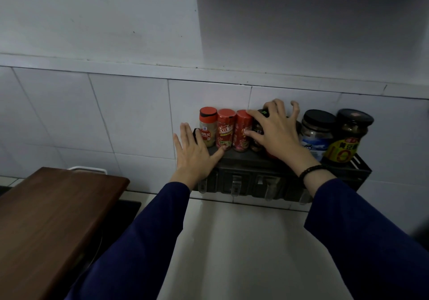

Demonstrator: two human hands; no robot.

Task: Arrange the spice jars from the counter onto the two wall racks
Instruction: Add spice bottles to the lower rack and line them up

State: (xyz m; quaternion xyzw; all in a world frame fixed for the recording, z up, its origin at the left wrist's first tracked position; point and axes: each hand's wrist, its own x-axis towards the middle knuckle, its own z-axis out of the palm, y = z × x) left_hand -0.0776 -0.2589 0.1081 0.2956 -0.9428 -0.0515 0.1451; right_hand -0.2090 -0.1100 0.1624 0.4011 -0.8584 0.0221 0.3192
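Observation:
A black wall rack [246, 160] hangs on the tiled wall and holds a row of jars. From the left stand a garlic powder jar [207, 128] and two red-capped spice jars [224, 129] [242, 131], then a dark jar [257, 132] with a black lid. My right hand [276, 130] covers that dark jar, fingers curled over its lid and thumb on its side. My left hand [193, 151] lies flat with straight fingers at the rack's left end, thumb touching the front rail. Two large jars [316, 130] [349, 135] stand at the right end.
A brown wooden board [53, 218] lies at the left, over a dark surface. A white countertop [243, 253] runs below the rack. Clear hooks [235, 186] hang from the rack's underside. Only one rack is in view.

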